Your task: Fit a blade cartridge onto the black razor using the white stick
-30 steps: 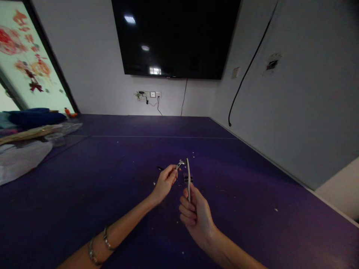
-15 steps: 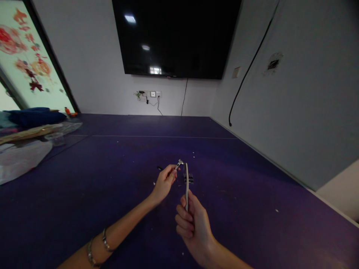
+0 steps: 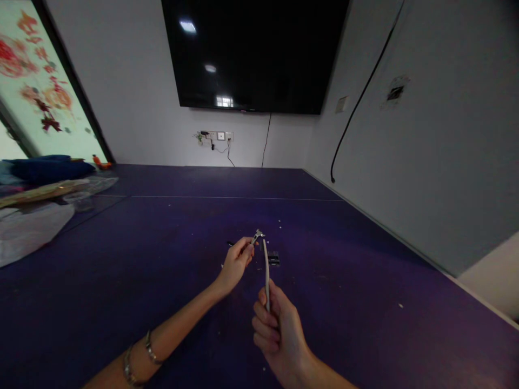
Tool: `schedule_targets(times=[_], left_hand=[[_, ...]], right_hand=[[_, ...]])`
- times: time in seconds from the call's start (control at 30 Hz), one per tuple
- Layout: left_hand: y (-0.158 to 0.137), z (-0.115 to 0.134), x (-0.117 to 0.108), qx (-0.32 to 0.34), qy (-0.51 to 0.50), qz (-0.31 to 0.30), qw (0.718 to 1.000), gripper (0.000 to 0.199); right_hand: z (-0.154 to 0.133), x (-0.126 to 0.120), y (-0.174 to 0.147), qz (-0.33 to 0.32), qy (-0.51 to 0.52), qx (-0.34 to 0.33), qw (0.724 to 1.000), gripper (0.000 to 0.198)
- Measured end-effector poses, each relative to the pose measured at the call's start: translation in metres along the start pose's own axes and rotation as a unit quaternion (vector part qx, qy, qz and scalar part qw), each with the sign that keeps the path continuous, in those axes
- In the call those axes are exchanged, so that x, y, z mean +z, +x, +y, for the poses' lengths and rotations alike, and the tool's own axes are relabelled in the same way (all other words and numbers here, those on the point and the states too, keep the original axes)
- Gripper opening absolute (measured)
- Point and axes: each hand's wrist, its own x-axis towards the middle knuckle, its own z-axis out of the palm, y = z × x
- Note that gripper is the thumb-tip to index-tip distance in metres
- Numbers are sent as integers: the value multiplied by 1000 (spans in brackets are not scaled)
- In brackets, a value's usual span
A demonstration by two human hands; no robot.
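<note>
My left hand (image 3: 234,268), with bracelets on its forearm, is closed on a small silver adjustable wrench (image 3: 257,235) whose head points up and to the right. My right hand (image 3: 276,321) is wrapped round a long, thin, pale grey rod (image 3: 266,265). This rod stands nearly upright and bends slightly; its kind does not show. Its top end is close beside the wrench head, and I cannot tell if they touch. Just behind the rod, a small dark item (image 3: 274,259) with light marks lies on the purple surface (image 3: 344,324). A dark piece (image 3: 230,243) lies beyond my left hand.
A large television (image 3: 255,54) hangs on the far wall above sockets (image 3: 221,136) with cords. To the left lie plastic bags (image 3: 36,229) and dark blue cloth (image 3: 51,169). A black cable (image 3: 360,97) hangs along the right wall. Small white bits dot the surface.
The rod in my right hand has tilted and shifted slightly left, uncovering more of the dark item behind it. My left hand and the wrench have moved a little left.
</note>
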Motion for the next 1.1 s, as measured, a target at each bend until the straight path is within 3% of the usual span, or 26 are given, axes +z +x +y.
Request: schedule_targets(times=[0.2, 0.43, 0.63, 0.77, 0.87, 1.03, 1.1], left_hand=[[-2, 2, 2, -2, 0, -13, 1000, 29], [1, 1, -1, -9, -19, 10, 1000, 31], [-2, -2, 3, -63, -78, 6, 995, 40], [-6, 0, 4, -104, -133, -18, 985, 36], [-8, 3, 6, -104, -111, -9, 988, 31], [-7, 6, 8, -59, -67, 16, 996, 31], [-6, 4, 8, -36, -54, 21, 998, 29]], right_hand=[[-10, 3, 2, 4, 0, -34, 999, 29], [6, 1, -5, -11, -20, 38, 999, 34], [-42, 13, 1, -58, -100, -155, 981, 20], [-84, 6, 21, -44, -232, -260, 936, 18], [-108, -11, 37, -15, -343, -288, 894, 21], [-134, -35, 49, 37, -532, -336, 776, 21], [-137, -37, 48, 60, -580, -330, 743, 25]])
